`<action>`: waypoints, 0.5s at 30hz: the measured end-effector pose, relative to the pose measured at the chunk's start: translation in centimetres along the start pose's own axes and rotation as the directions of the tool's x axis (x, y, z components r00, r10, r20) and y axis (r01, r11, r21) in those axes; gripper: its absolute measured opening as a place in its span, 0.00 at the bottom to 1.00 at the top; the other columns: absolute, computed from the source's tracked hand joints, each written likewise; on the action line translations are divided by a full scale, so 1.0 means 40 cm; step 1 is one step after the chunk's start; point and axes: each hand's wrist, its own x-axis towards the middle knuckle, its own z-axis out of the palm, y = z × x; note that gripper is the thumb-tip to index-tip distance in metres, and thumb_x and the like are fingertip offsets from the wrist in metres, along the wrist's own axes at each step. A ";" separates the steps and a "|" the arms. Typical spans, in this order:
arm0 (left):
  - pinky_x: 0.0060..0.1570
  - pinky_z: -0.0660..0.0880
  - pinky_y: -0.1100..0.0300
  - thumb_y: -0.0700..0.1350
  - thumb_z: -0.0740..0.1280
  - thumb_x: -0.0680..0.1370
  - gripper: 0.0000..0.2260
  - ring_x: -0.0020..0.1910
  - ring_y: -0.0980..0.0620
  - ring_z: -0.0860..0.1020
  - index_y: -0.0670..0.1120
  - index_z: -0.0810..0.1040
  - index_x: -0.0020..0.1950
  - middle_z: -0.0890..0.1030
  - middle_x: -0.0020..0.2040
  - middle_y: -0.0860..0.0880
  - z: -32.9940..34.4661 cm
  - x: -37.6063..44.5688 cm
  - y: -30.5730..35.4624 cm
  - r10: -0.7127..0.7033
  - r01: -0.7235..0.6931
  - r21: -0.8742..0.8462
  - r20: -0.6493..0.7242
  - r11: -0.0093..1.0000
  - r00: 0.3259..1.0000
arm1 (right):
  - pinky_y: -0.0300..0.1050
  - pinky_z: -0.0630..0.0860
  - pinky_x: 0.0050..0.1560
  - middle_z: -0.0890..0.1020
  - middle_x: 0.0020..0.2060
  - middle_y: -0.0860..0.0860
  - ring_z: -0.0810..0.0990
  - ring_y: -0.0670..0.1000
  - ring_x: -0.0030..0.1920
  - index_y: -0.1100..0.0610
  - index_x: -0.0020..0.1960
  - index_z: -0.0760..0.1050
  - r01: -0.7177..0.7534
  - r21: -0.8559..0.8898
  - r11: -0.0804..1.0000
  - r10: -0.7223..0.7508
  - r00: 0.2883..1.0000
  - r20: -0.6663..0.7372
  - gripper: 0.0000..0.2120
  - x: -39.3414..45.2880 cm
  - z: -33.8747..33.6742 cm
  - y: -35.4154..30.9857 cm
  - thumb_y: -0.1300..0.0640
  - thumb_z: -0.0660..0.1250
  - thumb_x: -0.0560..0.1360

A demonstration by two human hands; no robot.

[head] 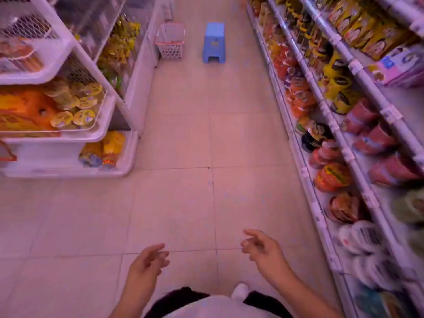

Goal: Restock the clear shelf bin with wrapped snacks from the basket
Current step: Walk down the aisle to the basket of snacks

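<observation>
Nearest, the left hand (149,260) and right hand (261,246) hang loose-fingered, carrying nothing; the basket (171,41) stands far down the aisle beside a blue stool (213,42), so restocking seems not yet begun, the clear bin unidentified

Far ahead of the left hand (146,262), a white lattice basket (171,41) is showing an orange-red rim. Beside it a stool (213,42) is showing plain blue. The floor (183,145) between is showing pale pinkish tiles with thin grid lines.
</observation>
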 end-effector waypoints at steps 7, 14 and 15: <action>0.52 0.77 0.59 0.37 0.68 0.79 0.10 0.47 0.51 0.84 0.49 0.81 0.57 0.86 0.48 0.48 0.119 0.086 0.053 -0.060 0.058 0.027 0.069 0.998 0.996 | 0.46 0.77 0.47 0.85 0.41 0.53 0.83 0.53 0.44 0.48 0.55 0.79 -0.172 -0.095 0.980 0.176 0.984 0.037 0.12 0.132 -0.039 0.034 0.63 0.65 0.77; 0.53 0.78 0.57 0.38 0.67 0.79 0.11 0.48 0.55 0.84 0.54 0.81 0.55 0.85 0.49 0.51 0.138 0.370 0.178 -0.094 0.073 0.132 0.163 0.989 0.982 | 0.45 0.77 0.44 0.84 0.37 0.51 0.81 0.49 0.39 0.50 0.56 0.79 -0.156 -0.212 0.965 0.171 0.984 0.054 0.12 0.425 0.023 -0.109 0.63 0.67 0.76; 0.53 0.78 0.60 0.39 0.67 0.79 0.10 0.48 0.56 0.83 0.53 0.81 0.56 0.85 0.50 0.51 0.138 0.424 0.210 -0.100 0.072 0.147 0.195 0.987 0.976 | 0.44 0.78 0.45 0.84 0.38 0.51 0.82 0.49 0.39 0.49 0.56 0.79 -0.165 -0.217 0.962 0.177 0.983 0.037 0.13 0.470 0.037 -0.148 0.63 0.67 0.76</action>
